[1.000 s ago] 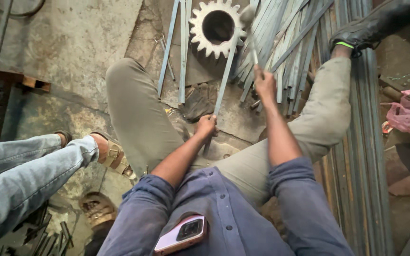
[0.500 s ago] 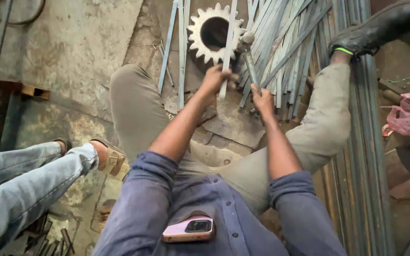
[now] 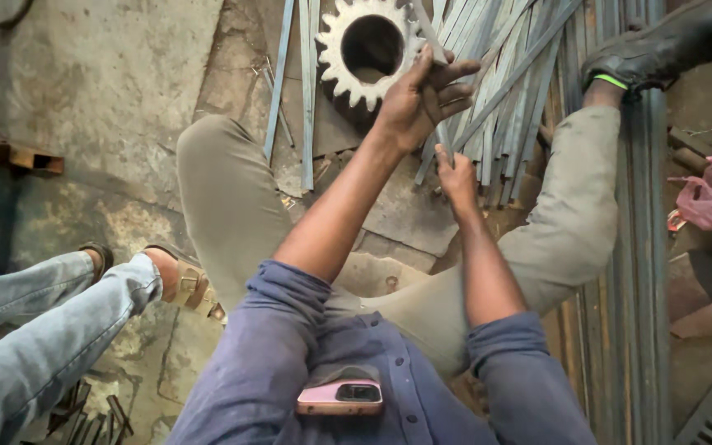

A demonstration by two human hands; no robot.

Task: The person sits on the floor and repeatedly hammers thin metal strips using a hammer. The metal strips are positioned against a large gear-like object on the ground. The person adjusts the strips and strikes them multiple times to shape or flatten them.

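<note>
- Head view: the left hand [image 3: 419,97] is reaching forward with the arm stretched out over the bent left knee, its fingers curling around a thin flat metal strip [image 3: 432,49] and closing on its upper part.
- The right hand [image 3: 458,176] is sitting lower and nearer the body, wrist bent up, pinching the same strip at its lower end between thumb and fingers.
- The strip is running slantwise between the two hands, lying over the toothed edge of a large gear wheel [image 3: 370,48] on the floor.
- A pile of similar steel strips [image 3: 511,99] is lying just right of the hands, fanning out beside the black shoe [image 3: 644,56].
- A pink phone [image 3: 339,397] is sticking out of the shirt pocket.
- Another person's jeans-clad legs [image 3: 43,330] are showing at the left, well apart from the hands.
</note>
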